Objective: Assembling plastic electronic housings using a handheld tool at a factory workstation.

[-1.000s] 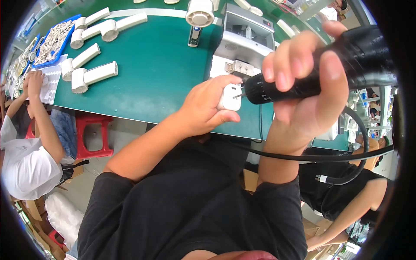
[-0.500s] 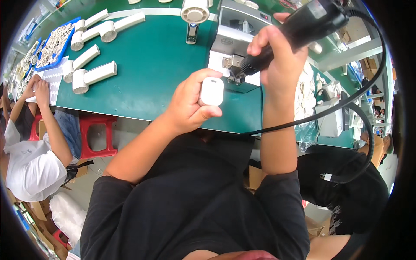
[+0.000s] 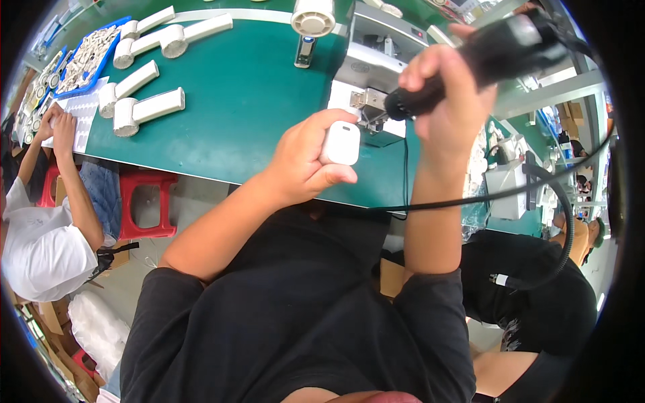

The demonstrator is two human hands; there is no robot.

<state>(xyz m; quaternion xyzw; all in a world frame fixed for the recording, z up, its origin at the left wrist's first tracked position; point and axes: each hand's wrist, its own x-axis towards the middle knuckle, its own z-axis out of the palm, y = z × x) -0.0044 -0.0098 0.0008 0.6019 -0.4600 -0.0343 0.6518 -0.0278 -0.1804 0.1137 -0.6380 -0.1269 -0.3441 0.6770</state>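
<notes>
My left hand (image 3: 306, 158) is closed around a white handheld fan part (image 3: 341, 143), its rounded-square end with a small slot turned up toward me. The rest of that part is hidden below the end. My right hand (image 3: 450, 101) grips a black corded electric screwdriver (image 3: 487, 64), tilted so that its nose points down and left. The nose is beside the metal bracket of a silver-grey screw feeder (image 3: 363, 67); I cannot make out the bit or whether a screw is on it. Both hands are above the front edge of the green table (image 3: 235, 101).
Several white handheld fans (image 3: 158, 111) lie at the left of the table. Another white fan (image 3: 313, 20) is beyond my left hand. A blue tray of small parts (image 3: 87, 60) stands far left, near a co-worker's hands (image 3: 57, 125). The screwdriver's black cable (image 3: 497, 195) crosses my right forearm.
My right hand has lifted the screwdriver up and to the right, its nose drawing back from the feeder's bracket. My left hand still holds the white part, slightly farther right in view.
</notes>
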